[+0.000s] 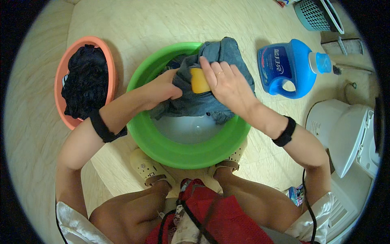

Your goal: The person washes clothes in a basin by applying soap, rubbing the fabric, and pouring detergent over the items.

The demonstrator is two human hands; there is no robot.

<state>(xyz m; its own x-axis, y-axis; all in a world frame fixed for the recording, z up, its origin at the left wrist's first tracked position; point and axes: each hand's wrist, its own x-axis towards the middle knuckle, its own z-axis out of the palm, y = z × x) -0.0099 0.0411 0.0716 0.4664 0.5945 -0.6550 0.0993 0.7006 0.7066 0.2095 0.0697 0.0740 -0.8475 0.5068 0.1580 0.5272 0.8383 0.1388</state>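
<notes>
A green plastic basin (186, 157) stands on the floor in front of me, with cloudy water (189, 129) in its near part. Wet grey-blue cloth (224, 52), a garment by its look, is bunched over the basin and drapes across its far right rim. My left hand (164, 87) grips a fold of this cloth on the left; its fingertips are hidden under the fabric. In my right hand (228, 80) is a yellow bar of soap (199, 80), pressed flat against the cloth. The thumb side and palm cover the bar's right end.
An orange basin (112, 76) holding dark clothes (86, 82) stands at the left. To the right lies a blue detergent bottle (300, 65). Farther right is a white toilet (344, 131); a teal perforated basket (313, 15) is at the upper right. My clogs (149, 167) flank the green basin.
</notes>
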